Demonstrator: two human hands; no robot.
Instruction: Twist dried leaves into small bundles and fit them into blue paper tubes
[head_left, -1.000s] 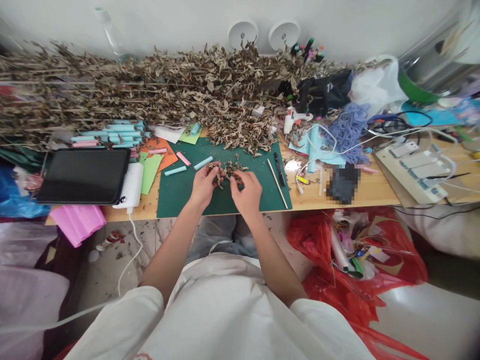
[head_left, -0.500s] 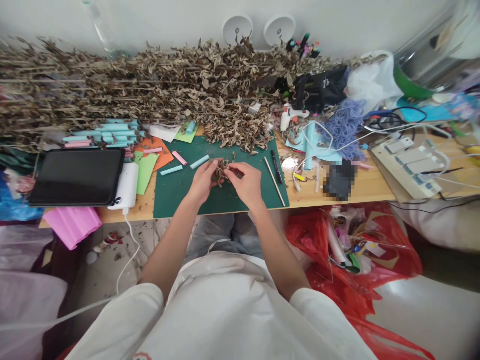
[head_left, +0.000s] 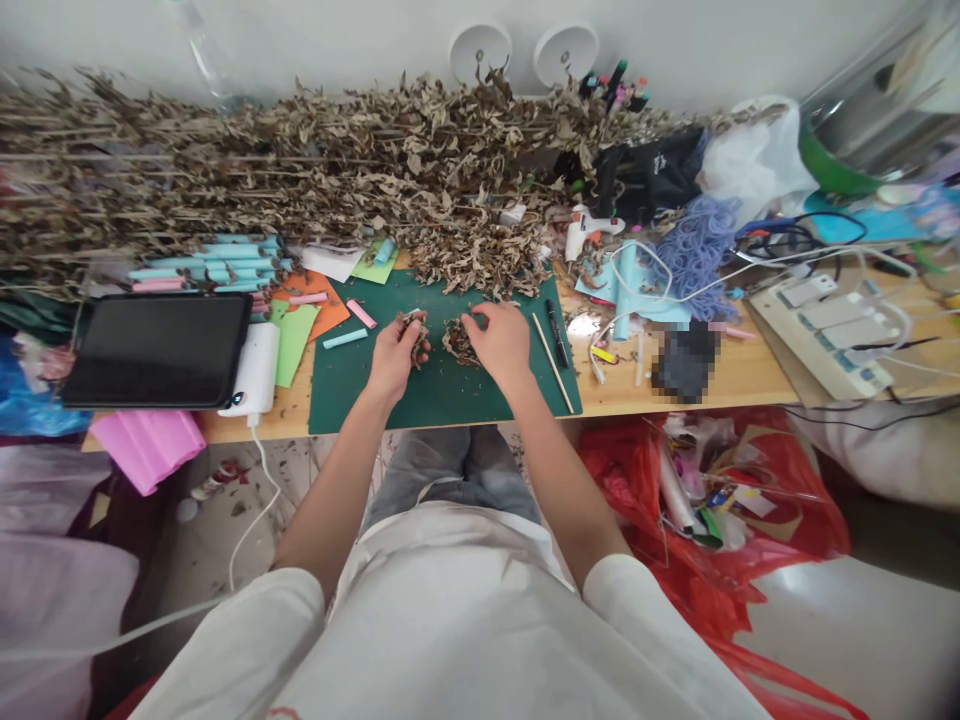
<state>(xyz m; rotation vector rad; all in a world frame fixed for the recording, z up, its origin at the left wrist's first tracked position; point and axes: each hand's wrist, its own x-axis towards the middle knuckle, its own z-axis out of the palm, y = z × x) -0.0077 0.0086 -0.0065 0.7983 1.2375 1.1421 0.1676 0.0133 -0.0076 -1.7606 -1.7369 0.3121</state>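
Green mat [head_left: 450, 402] on the wooden surface [head_left: 750, 385]; leaf work looks midway. Left hand [head_left: 392, 358] closed, pinching a wad of dried leaves [head_left: 415, 328]. Right hand [head_left: 504, 340] bent, fingertips at a leaf clump [head_left: 459, 342] over the mat; can't tell if gripping. Probably done: stacked blue and pink rolls [head_left: 240, 265], left side. Probably left: loose leaf pile [head_left: 480, 255] at mat's back edge, long dried stalks [head_left: 300, 150] beyond, blue roll [head_left: 345, 339] and pink roll [head_left: 361, 314] on mat. Versus half a second ago: hands were together at one clump, now apart; second blue roll beside left hand now mostly hidden, can't tell if held.
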